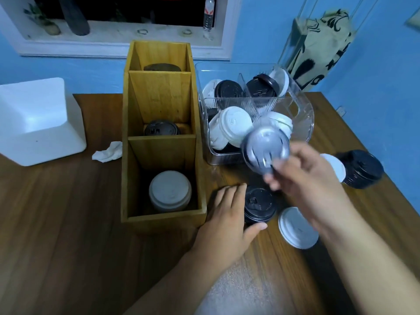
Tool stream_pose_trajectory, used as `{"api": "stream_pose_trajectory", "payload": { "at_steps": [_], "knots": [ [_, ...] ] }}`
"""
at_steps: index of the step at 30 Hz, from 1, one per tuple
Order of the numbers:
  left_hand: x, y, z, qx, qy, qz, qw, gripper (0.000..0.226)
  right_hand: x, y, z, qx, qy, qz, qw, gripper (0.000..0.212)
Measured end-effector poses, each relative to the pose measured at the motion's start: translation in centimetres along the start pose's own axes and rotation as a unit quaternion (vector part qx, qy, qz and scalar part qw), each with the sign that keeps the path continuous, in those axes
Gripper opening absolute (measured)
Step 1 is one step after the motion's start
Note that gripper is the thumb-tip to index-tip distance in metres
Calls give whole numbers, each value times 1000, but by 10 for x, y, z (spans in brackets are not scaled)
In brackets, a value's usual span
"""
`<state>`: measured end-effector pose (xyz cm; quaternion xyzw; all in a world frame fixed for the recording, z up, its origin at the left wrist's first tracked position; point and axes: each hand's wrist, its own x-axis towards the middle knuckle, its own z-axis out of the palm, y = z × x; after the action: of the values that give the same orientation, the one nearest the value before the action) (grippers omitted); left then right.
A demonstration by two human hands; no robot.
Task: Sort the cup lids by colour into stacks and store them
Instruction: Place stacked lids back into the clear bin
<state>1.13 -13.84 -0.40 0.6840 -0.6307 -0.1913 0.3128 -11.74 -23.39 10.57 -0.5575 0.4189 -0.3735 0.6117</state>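
Right hand (302, 169): fingers (272, 179) pinching clear lid (264, 148) | left hand (227, 214): fingers (229, 194) cupping black lid stack (260, 204), 6 o'clock of clear bin (302, 114).

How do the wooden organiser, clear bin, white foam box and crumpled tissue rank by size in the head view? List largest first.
1. wooden organiser
2. clear bin and white foam box: alike; box cut off at frame edge
3. crumpled tissue

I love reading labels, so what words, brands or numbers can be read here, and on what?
No text reads clearly.
Nearest black lid stack: embossed mark, too blurred.
White lid in clear bin: embossed mark, too small.
Hanging cloth bag: black letter-like shapes, no legible word.
Bottle label: red, too small.
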Motion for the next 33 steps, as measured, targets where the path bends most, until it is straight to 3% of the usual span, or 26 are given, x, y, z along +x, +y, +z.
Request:
{"api": "stream_pose_trajectory", "payload": {
  "at_steps": [5,6,11,13,15,17,20,23,25,27,31,33],
  "knots": [
    [1,-1,-1,4,-6,-3,1000,85,-96,59,-47,7,42,170,985,92],
    [1,-1,-1,3,-4,-4,1000,85,-104,65,-50,2,40,196,980,96],
    [0,2,-1,2,1,-6,1000,88,-120,65,-45,-111,46,219,968,80],
    [0,3,-2,2,-2,-8,1000,88,-124,60,-44,-222,22,230,947,62],
    [0,3,-2,7,-6,-5,1000,88,-130,58,-49,-393,-19,199,898,68],
    [-1,3,-2,8,-7,0,1000,88,-133,59,-55,-535,-32,108,837,71],
    [-1,3,-3,8,-9,1,1000,89,-131,63,-63,-535,-43,-100,838,39],
    [-2,3,-2,11,-3,3,1000,88,-125,73,-51,-544,-127,-146,817,60],
    [-2,3,-2,8,0,4,1000,88,-122,80,-38,-570,-123,-150,799,65],
    [-2,3,-2,6,-4,3,1000,89,-120,85,-32,-561,-115,-156,805,62],
    [-1,3,-2,-3,3,2,1000,88,-112,68,-43,-435,-104,-172,878,58],
    [-1,2,-3,-11,0,-1,1000,88,-98,53,-49,-421,-78,-204,880,53]
  ]
}}
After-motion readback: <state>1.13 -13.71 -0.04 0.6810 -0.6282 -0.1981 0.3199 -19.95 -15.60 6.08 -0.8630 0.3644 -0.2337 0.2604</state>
